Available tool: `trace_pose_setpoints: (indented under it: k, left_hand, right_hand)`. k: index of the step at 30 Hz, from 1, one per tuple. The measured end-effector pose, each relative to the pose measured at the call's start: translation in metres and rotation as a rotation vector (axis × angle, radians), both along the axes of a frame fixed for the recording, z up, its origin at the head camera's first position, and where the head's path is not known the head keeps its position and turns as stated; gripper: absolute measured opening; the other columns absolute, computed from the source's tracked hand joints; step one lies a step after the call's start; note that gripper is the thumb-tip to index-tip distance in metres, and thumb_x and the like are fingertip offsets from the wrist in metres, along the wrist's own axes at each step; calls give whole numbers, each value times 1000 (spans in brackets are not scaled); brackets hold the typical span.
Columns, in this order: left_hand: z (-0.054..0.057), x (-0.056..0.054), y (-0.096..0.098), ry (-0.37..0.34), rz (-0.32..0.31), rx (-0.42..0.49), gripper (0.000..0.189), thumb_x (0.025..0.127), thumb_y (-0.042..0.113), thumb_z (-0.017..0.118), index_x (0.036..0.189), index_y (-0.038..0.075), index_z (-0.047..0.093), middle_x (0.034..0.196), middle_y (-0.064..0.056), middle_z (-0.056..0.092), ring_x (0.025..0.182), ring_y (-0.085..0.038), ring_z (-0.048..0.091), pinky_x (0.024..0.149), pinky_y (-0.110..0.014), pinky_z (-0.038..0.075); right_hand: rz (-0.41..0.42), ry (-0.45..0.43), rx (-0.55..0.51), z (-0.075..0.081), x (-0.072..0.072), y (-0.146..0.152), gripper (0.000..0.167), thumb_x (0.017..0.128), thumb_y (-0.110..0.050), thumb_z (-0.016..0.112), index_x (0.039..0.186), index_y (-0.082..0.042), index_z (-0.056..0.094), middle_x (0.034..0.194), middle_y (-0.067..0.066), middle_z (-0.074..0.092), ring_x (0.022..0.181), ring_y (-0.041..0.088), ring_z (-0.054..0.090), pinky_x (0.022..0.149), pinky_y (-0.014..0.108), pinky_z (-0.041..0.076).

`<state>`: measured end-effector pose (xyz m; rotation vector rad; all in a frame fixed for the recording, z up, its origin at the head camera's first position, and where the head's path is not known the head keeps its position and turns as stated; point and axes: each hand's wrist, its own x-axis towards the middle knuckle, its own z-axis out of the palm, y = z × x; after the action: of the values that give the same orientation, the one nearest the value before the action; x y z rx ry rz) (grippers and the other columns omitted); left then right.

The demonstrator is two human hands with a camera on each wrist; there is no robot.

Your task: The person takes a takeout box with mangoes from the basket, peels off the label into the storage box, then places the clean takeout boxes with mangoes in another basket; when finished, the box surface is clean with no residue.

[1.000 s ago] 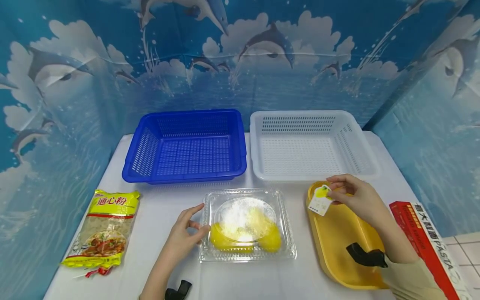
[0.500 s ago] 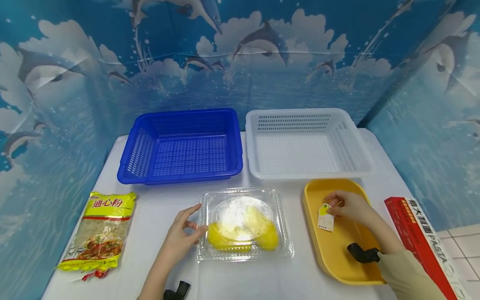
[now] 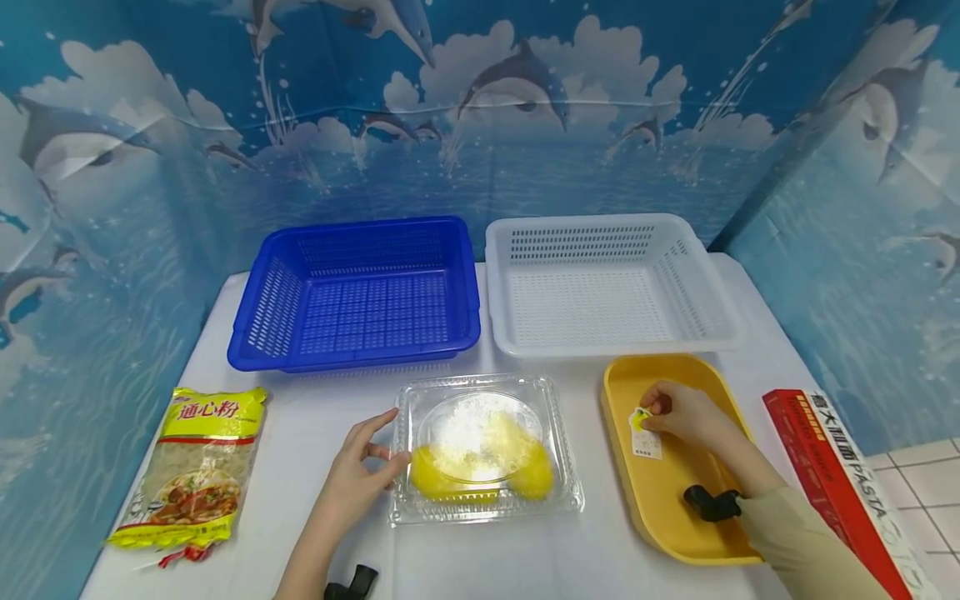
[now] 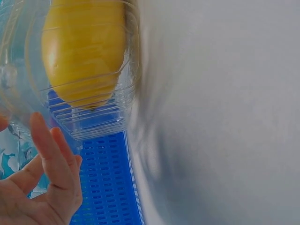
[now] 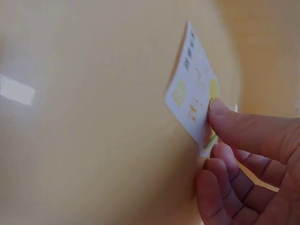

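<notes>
Beige sleeve (image 3: 810,542), black wrist cameras (image 3: 711,504) (stubby, angular)

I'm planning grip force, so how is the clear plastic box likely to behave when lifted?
The clear plastic box would probably flex under a firm squeeze, since its see-through, ribbed walls look thin. Its glossy surface may be rather slippery. The rounded yellow fruits inside could roll and shift its balance if tilted.
</notes>
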<state>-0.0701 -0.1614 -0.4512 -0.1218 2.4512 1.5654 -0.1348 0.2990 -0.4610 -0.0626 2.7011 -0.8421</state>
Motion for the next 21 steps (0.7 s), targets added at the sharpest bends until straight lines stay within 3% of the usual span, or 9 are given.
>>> trace_pose_setpoints:
  k: [7,11,17,21]
  left_hand:
    - [0,0,0,-13,5,6,64,88,17,75,146,23,47,146,-9,41,88,-18,58,61,-29,59]
    - [0,1,0,-18,9,11,64,88,18,75,145,23,48,146,-9,41,89,-17,58,62,-28,59]
    - [0,1,0,-26,12,6,64,87,20,76,145,25,48,145,-7,43,88,-15,57,62,-26,58]
    - [0,-1,0,-23,5,13,64,87,20,75,145,23,48,147,-7,44,89,-15,57,62,-25,58]
  right_hand:
    - [3,13,7,-1,-4,5,27,82,-15,78,94,1,60,78,2,55,74,16,50,59,20,40]
    - [12,-7,31,6,-5,4,27,85,-19,76,98,1,61,82,4,57,76,18,52,63,24,43]
    - [47,12,15,42,-3,7,36,95,-31,66,113,1,64,98,9,65,87,22,58,73,30,53]
    - [11,54,-4,73,-8,25,42,99,-37,58,120,-1,61,105,14,67,89,22,62,76,31,56]
